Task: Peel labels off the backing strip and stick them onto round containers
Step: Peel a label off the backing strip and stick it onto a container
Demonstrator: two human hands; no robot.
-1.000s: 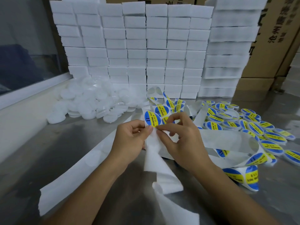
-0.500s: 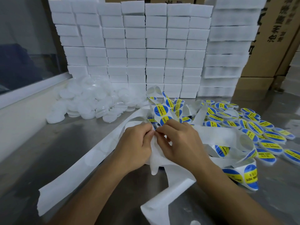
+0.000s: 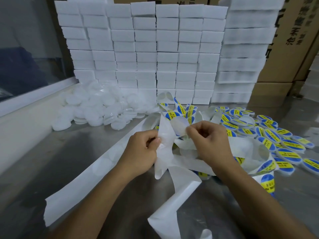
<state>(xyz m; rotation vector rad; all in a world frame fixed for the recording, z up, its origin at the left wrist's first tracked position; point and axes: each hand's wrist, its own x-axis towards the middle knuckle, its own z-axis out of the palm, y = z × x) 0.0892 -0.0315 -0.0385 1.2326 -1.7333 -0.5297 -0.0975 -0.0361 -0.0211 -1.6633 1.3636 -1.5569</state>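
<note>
My left hand [image 3: 143,150] pinches the white backing strip [image 3: 165,144] at table centre. My right hand [image 3: 208,140] pinches a round label [image 3: 179,126] by its edge; the label shows its pale back and is lifted off the strip. More blue and yellow labels [image 3: 183,111] sit on the strip's loops behind my hands. A pile of bare white round containers [image 3: 96,107] lies at the back left. Several labelled round containers [image 3: 276,140] are spread on the right.
The metal table [image 3: 51,163] carries a long tail of empty backing strip [image 3: 82,183] running to the front left. A wall of stacked white blocks [image 3: 155,49] stands behind. Cardboard boxes [image 3: 296,40] rise at the back right, a window ledge [image 3: 25,104] on the left.
The label has come off the strip: my right hand has pulled it up and to the right, while my left hand keeps hold of the strip. The loose strip end has shifted.
</note>
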